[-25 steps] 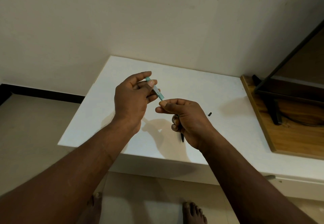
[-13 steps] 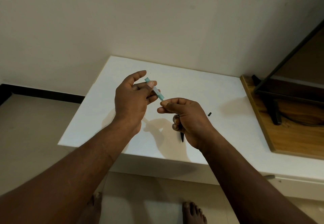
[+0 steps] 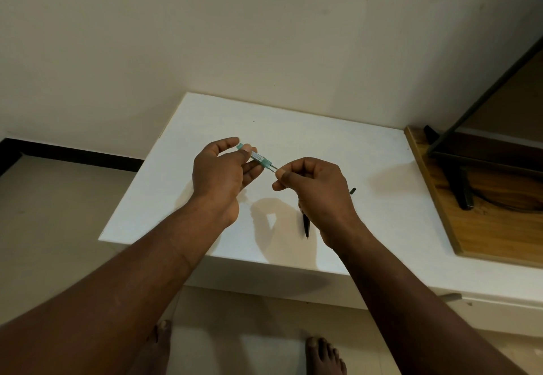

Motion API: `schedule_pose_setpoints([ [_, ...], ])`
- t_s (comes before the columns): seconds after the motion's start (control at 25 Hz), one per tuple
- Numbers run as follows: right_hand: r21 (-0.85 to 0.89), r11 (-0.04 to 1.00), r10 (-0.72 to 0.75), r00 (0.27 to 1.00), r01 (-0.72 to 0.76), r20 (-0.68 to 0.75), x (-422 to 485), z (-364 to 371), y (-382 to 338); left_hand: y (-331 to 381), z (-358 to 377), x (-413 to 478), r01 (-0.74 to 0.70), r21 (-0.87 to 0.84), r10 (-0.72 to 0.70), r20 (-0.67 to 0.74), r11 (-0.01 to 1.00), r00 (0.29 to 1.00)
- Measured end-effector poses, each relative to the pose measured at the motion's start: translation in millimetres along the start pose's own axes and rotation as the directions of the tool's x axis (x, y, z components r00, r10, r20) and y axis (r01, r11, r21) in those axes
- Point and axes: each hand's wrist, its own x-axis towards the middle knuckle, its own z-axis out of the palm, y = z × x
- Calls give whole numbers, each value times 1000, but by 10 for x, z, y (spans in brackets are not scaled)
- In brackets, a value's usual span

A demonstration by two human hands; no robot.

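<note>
Pinching the thin refill (image 3: 273,168), the right hand (image 3: 317,186) grip has eased back from the teal tube (image 3: 258,158) the left hand (image 3: 217,181) clamps over the counter (image 3: 293,131). So it's sliding out, I reckon, with the black pen (image 3: 306,223) tucked under the right fingers.

The tube (image 3: 258,158) is teal and clear with a white label. Pen (image 3: 306,223) and cap (image 3: 352,190) are black. The table (image 3: 293,128) is plain white; the board (image 3: 499,236) at its right edge shows brown wood grain, the wall (image 3: 264,37) cream
</note>
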Motion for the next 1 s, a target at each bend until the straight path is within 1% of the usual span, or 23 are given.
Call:
schedule_pose_setpoints([
  [0.12, -79, 995, -58, 997, 54, -52, 4, 4, -7, -5, -12, 14, 34, -24, -34, -16, 999, 999],
  [0.44, -156, 978, -153, 984, 138, -92, -19, 8, -36, -23, -17, 18, 86, -47, -88, -23, 995, 996],
  [0.72, -299, 916, -325, 933, 269, -157, -68, 18, -46, -38, -17, 22, 144, -75, -146, -19, 987, 989],
  [0.84, -349, 888, -372, 915, 300, -159, -74, 21, -46, -46, -18, 20, 170, -82, -172, -17, 982, 985],
  [1.0, -375, 863, -423, 890, 339, -170, -80, 25, -48, -28, -25, 10, 203, -96, -206, -14, 974, 979],
])
